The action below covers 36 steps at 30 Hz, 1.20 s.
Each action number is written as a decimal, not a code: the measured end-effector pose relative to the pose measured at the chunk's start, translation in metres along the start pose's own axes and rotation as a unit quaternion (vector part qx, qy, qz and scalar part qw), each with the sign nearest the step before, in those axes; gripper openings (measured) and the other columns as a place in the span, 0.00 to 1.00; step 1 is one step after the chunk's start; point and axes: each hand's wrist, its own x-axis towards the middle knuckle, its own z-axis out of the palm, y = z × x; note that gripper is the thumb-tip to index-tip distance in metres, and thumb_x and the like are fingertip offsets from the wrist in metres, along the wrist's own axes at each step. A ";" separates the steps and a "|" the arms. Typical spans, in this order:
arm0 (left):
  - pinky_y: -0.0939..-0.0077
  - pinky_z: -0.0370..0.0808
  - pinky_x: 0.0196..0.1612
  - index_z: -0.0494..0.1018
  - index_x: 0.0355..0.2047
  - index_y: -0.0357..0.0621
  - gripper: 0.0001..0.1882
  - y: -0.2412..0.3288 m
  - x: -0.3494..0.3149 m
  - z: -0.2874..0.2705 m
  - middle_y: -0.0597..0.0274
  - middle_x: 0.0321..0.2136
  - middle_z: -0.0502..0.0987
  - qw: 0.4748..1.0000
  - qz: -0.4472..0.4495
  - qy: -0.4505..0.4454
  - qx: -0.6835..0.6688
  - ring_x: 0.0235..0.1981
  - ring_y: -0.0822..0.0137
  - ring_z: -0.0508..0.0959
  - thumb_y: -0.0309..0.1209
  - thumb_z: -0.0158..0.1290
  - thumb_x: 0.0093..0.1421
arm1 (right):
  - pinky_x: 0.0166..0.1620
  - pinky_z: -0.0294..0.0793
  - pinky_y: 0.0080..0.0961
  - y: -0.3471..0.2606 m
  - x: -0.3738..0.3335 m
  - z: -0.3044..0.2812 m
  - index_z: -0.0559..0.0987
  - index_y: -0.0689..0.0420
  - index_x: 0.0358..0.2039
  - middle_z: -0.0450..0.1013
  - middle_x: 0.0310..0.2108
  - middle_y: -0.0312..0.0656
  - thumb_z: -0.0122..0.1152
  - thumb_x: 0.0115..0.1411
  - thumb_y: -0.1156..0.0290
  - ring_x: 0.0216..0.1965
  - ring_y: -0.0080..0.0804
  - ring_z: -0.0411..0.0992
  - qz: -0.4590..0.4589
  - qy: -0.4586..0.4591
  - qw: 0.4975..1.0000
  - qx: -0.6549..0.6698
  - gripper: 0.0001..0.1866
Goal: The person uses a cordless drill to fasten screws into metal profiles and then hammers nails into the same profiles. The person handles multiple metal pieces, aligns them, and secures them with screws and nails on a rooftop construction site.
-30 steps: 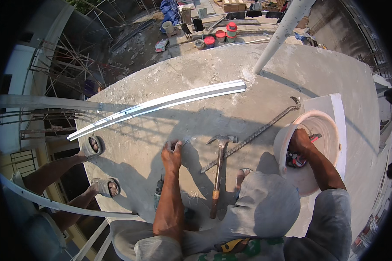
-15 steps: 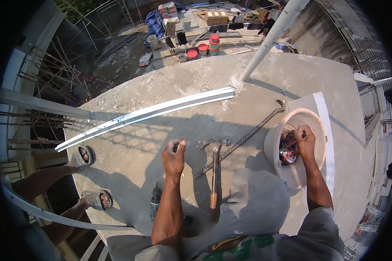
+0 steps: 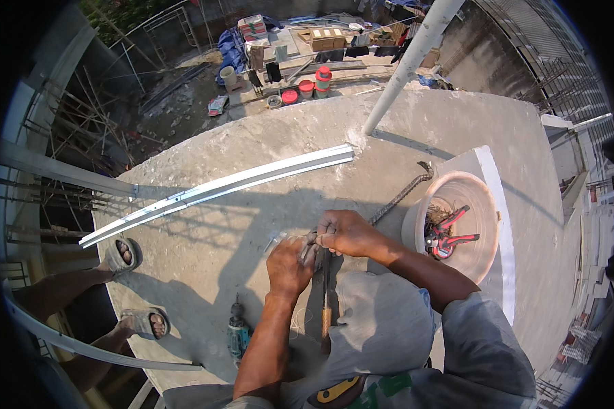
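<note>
My left hand (image 3: 290, 267) and my right hand (image 3: 348, 233) meet over the head end of a hammer (image 3: 326, 320). Fingers of both are pinched together at the tips; what lies between them is too small to make out. The hammer's head is hidden beneath my hands, while its handle runs toward me. A ribbed pry bar (image 3: 404, 193) with a hooked end slants away past my right hand. To the right stands a pale bucket (image 3: 484, 255), holding red-and-black pliers (image 3: 457, 238) and a brown, stringy bundle (image 3: 438, 218). Left of my left forearm lies a teal drill (image 3: 237, 334).
Long white metal channels (image 3: 232, 187) lie across the slab (image 3: 252, 153). Beyond them rises a pale pole (image 3: 409, 68). At the left, another person's sandalled foot (image 3: 147, 323) rests by the slab's edge. A white strip (image 3: 501, 184) runs behind the bucket.
My right hand has come out of the bucket and moved left to join my left hand. My left hand has shifted slightly right and nearer to me. The pliers now show fully.
</note>
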 end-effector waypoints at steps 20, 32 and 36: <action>0.77 0.73 0.40 0.75 0.41 0.36 0.14 -0.079 0.004 -0.100 0.59 0.34 0.80 0.867 -0.336 0.222 -0.293 0.34 0.70 0.79 0.36 0.58 0.63 | 0.40 0.81 0.34 0.112 0.016 0.074 0.77 0.65 0.44 0.79 0.34 0.48 0.63 0.62 0.56 0.34 0.40 0.80 0.397 -0.329 0.811 0.277 0.23; 0.78 0.75 0.39 0.78 0.40 0.35 0.11 0.002 0.173 -0.075 0.59 0.30 0.81 0.928 -0.230 0.170 -0.240 0.33 0.73 0.78 0.32 0.59 0.62 | 0.32 0.78 0.36 0.007 0.092 0.016 0.75 0.65 0.35 0.74 0.26 0.44 0.59 0.61 0.62 0.26 0.36 0.75 0.358 -0.137 0.855 0.350 0.15; 0.73 0.76 0.42 0.80 0.41 0.37 0.13 0.023 0.196 -0.014 0.56 0.34 0.82 0.956 -0.201 0.102 -0.187 0.36 0.66 0.81 0.33 0.60 0.60 | 0.27 0.75 0.33 0.027 0.084 -0.001 0.74 0.66 0.35 0.73 0.26 0.45 0.59 0.61 0.64 0.26 0.36 0.75 0.341 -0.136 0.915 0.165 0.15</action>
